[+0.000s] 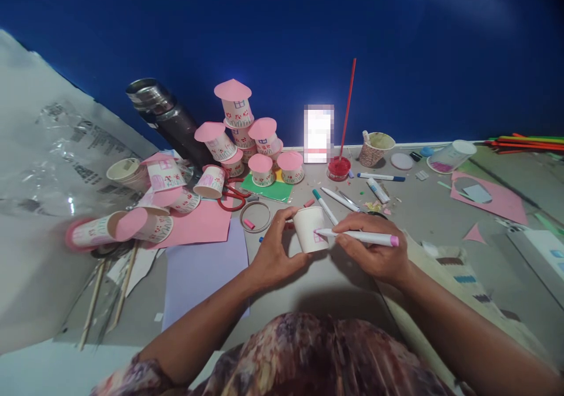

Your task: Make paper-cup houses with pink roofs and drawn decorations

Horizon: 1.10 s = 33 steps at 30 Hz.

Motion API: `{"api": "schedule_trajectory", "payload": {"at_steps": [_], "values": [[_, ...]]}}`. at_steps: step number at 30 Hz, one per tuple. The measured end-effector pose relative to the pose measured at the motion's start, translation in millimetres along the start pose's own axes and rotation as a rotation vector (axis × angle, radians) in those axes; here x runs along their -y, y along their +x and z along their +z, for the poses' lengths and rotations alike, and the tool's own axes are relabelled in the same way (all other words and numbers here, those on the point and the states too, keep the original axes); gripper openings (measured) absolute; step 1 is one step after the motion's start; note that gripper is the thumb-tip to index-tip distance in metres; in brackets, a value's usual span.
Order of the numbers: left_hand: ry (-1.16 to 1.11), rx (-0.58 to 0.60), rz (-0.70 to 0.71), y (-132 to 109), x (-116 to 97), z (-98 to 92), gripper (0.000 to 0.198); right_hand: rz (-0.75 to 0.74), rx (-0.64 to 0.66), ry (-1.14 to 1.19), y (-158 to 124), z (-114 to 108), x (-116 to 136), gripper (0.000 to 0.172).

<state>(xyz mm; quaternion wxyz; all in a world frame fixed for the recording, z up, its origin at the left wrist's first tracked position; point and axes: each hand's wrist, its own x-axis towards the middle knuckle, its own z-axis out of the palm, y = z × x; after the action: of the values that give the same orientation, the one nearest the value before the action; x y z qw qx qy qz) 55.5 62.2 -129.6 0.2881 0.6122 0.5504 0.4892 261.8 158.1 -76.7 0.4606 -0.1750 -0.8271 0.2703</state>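
Note:
My left hand grips a small white paper cup between thumb and fingers, tilted on its side over the table. In my right hand is a white felt-tip marker with a pink end, pinched near its tip. That tip touches the cup's wall, where a small purple window is drawn. Behind the cup lie a teal-capped marker and an uncapped white marker. A grey tape ring is to the left of my left hand.
Decorated cups with pink cone roofs stand stacked at the back, beside a dark thermos. Red-handled scissors, pink and lilac paper lie left. A phone, red stick in a red base and brown cup line the wall.

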Motion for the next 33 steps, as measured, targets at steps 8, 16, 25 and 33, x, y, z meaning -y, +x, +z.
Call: {"api": "schedule_trajectory", "payload": {"at_steps": [8, 16, 25, 33], "values": [[0.036, 0.002, 0.019, -0.8, -0.1, -2.3, 0.078, -0.014, 0.018, 0.022, 0.7, -3.4, 0.9, 0.013], [0.023, 0.003, 0.017, -0.8, -1.4, -1.3, 0.076, -0.048, 0.069, 0.021, -0.1, -0.3, -0.4, 0.013], [0.014, 0.022, 0.033, -0.3, -4.0, -1.5, 0.075, -0.008, 0.028, 0.01, -1.1, -1.2, -0.5, 0.013], [0.025, 0.022, 0.021, -0.9, -1.9, -1.5, 0.077, -0.002, 0.057, 0.003, -1.3, -2.2, -0.9, 0.014]]}}
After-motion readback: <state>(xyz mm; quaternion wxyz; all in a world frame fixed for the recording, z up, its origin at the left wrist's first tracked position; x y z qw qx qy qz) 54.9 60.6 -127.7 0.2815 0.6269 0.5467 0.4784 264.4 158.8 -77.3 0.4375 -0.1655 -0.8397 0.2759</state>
